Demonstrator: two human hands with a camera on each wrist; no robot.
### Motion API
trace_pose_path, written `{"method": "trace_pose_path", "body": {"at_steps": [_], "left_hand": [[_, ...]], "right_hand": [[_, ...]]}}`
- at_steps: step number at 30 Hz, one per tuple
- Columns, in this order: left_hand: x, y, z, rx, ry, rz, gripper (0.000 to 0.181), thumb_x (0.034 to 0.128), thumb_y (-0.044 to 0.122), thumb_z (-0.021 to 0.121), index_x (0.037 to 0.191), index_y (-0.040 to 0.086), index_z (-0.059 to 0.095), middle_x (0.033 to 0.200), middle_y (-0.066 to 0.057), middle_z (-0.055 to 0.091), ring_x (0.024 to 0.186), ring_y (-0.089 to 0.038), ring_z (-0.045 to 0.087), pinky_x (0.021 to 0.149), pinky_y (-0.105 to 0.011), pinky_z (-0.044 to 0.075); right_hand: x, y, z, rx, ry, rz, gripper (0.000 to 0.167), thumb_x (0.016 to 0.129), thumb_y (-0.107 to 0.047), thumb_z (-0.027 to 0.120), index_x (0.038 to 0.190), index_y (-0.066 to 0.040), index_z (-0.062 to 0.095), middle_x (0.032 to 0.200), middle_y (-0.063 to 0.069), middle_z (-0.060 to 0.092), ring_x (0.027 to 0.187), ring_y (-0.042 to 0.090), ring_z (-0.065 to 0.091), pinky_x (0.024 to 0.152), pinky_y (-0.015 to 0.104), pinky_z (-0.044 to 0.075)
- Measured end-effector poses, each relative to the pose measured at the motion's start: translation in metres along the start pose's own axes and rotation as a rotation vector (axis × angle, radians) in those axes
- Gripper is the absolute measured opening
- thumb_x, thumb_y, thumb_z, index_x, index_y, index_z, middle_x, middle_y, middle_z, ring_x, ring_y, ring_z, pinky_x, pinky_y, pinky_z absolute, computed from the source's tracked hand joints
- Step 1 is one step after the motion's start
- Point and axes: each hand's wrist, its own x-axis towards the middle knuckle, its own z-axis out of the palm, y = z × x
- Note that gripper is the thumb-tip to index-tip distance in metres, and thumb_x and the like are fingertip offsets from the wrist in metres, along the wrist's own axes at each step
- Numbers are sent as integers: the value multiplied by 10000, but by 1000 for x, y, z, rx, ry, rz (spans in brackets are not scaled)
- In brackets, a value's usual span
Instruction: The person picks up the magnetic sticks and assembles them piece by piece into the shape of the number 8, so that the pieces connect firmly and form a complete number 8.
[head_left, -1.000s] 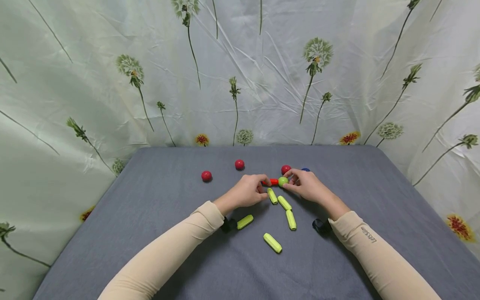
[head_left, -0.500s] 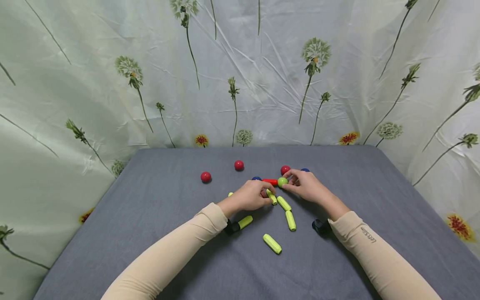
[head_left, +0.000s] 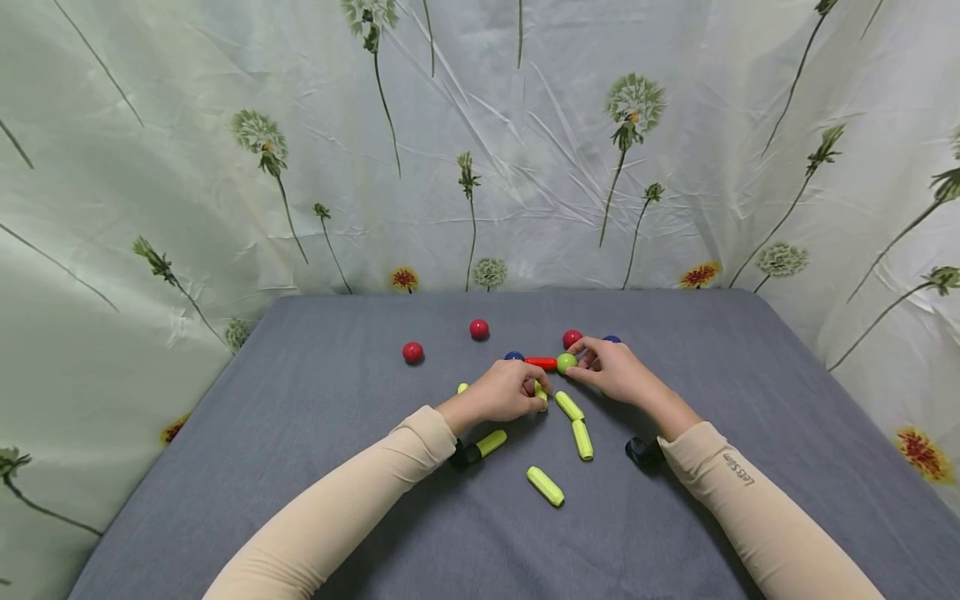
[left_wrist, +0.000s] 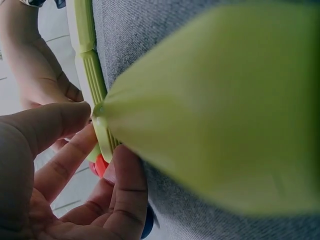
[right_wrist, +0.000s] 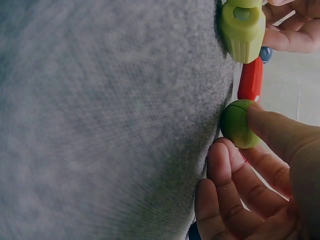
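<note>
My left hand [head_left: 497, 392] pinches a yellow-green ribbed rod [head_left: 541, 398] between thumb and fingers, low over the cloth. In the left wrist view that rod [left_wrist: 104, 140] lies at the fingertips. My right hand [head_left: 613, 369] holds a green ball [head_left: 567, 363] with thumb and fingertips. A red rod [head_left: 540, 363] runs from this ball to a blue ball [head_left: 513, 357], forming one row. The right wrist view has the thumb resting on the green ball [right_wrist: 237, 122], with the red rod [right_wrist: 250, 81] beyond it.
More yellow-green rods lie nearer me, including one single rod [head_left: 545, 486] and two end to end [head_left: 582, 439]. Red balls [head_left: 413, 352] sit farther back. Another blue ball [head_left: 611, 339] is partly behind my right hand. A grey cloth [head_left: 337, 433] covers the table; a flowered curtain [head_left: 525, 233] hangs behind.
My left hand has come away from the blue ball end, moved slightly toward me and taken hold of a yellow-green rod, turning it more upright. My right hand stays on the green ball.
</note>
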Motion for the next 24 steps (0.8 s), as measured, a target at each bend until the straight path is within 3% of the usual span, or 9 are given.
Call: {"method": "trace_pose_path", "body": {"at_steps": [10,24], "left_hand": [[-3,0,-2,5,-12,-21,152,779,264,763,915,243,698,706,27,554,641,-84,469,567,-195,363],[-10,-8,-5,-1,-15,-45,122,786,209,753,886,251,698,724,31,586,661,-89,496,594,-202,396]], "right_hand": [[0,2,0,-7,0,5,296,874,-328,653,1104,-149,601,848,32,647,715,120,574,601,255,448],[0,-2,-2,-12,1,7,295,872,-336,654,1104,-161,604,873,33,655,749,122,586,637,260,462]]}}
